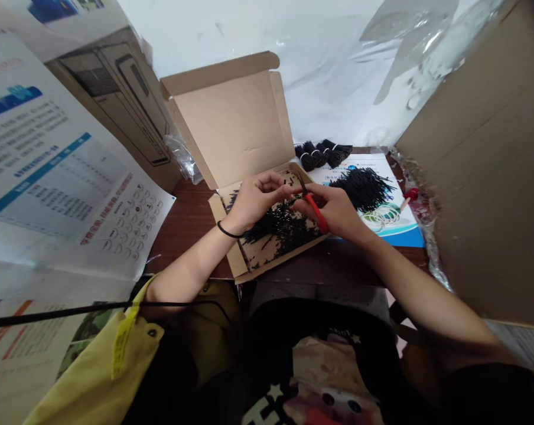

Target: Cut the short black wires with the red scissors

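Note:
My right hand is closed around red-handled scissors, their dark blades pointing up and away from me. My left hand is pinched, its thumb and fingertips close to the scissors; whatever lies between them is too small to make out. Under both hands is an open cardboard box with its lid raised at the back. Many short black strips lie loose inside it, partly hidden by my hands.
Right of the box, a pile of black strips and pale rubber bands lie on a printed sheet. Several tied black bundles sit behind. Cardboard walls the right side; a printed poster hangs left.

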### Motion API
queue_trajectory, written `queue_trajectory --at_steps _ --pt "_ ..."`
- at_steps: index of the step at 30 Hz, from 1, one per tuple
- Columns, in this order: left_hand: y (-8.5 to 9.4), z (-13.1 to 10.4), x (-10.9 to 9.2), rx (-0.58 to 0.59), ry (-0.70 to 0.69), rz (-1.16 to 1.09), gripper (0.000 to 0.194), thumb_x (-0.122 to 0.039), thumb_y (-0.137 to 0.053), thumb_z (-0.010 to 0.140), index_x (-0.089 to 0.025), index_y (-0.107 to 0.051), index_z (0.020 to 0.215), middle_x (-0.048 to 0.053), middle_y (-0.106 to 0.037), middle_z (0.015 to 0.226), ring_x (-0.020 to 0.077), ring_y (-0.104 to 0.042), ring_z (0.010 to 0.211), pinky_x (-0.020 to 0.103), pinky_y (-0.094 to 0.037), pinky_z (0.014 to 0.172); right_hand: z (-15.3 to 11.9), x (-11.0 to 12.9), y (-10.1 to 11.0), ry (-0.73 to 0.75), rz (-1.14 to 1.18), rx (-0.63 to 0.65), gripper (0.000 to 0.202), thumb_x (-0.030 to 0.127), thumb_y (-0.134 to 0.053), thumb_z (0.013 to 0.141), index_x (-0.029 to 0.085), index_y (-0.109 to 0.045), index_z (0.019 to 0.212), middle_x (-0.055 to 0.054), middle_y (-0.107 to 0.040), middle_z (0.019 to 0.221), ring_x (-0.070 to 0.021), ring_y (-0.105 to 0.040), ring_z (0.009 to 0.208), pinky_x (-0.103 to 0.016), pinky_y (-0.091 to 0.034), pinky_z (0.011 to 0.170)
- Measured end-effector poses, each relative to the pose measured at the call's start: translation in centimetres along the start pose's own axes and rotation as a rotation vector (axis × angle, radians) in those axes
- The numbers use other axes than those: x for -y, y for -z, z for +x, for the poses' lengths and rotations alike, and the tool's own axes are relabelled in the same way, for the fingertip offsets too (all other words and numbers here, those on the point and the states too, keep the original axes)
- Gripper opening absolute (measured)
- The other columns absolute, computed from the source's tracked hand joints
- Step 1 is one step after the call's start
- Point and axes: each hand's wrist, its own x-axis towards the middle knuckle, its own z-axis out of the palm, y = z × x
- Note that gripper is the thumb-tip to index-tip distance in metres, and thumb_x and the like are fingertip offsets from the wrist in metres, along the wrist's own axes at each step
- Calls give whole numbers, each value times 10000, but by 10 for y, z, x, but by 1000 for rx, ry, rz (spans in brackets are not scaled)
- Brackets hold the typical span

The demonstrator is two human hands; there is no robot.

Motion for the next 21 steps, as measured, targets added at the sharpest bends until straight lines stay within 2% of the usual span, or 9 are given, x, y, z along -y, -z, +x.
queue_trajectory --at_steps 4,9,11,13,15,17,19,21 --pt "-3 1 6 27 -104 -29 215 -349 -746 699 -156 -657 736 31 -642 858 124 -603 829 257 -482 750 1 -1 -5 -19 167 23 463 440 -740 657 215 -678 1057 15 -645 734 -87 -522 578 -235 -424 550" --pt "-13 -2 13 15 -165 64 118 -312 -725 724 -198 -713 754 27 -607 905 126 -577 853 260 -468 749 3 1 0 21 166 51 372 457 -727 658 182 -683 906 14 -618 694 -91 -509 585 -236 -399 538" --pt "-14 -2 13 27 -167 119 131 -322 -702 751 -202 -722 799 31 -623 907 127 -580 845 258 -463 736 5 2 9 63 18 69 303 426 -706 680 178 -683 852 13 -604 672 -98 -503 592 -243 -389 549" --pt "-12 1 13 17 -156 175 187 -356 -660 791 -200 -720 875 38 -652 925 122 -585 826 252 -458 723 8 1 24 82 -238 51 217 365 -673 699 180 -689 812 3 -598 651 -112 -501 598 -256 -375 562" --pt "-4 5 10 -30 -133 205 253 -395 -591 842 -191 -706 940 48 -678 947 117 -590 809 249 -457 716 10 -1 41 41 -561 -61 178 323 -609 736 195 -699 820 -18 -603 641 -129 -497 595 -277 -360 575" --pt "7 10 7 -68 -113 234 290 -406 -532 877 -177 -696 946 58 -690 955 118 -597 811 251 -461 725 12 -5 59 -70 -839 -202 197 316 -545 776 210 -706 816 -55 -619 669 -163 -518 635 -307 -357 599" --pt "18 13 3 12 -81 337 278 -391 -538 873 -168 -695 927 60 -696 931 124 -603 813 262 -465 747 12 -9 74 -159 -972 -260 212 326 -535 784 211 -710 813 -85 -633 706 -197 -543 688 -328 -360 613" --pt "26 15 -2 197 -74 490 251 -375 -568 852 -168 -696 913 53 -694 911 133 -604 817 281 -465 776 12 -13 84 -247 -1032 -281 231 334 -535 783 211 -718 855 -106 -650 756 -224 -566 724 -344 -365 618"
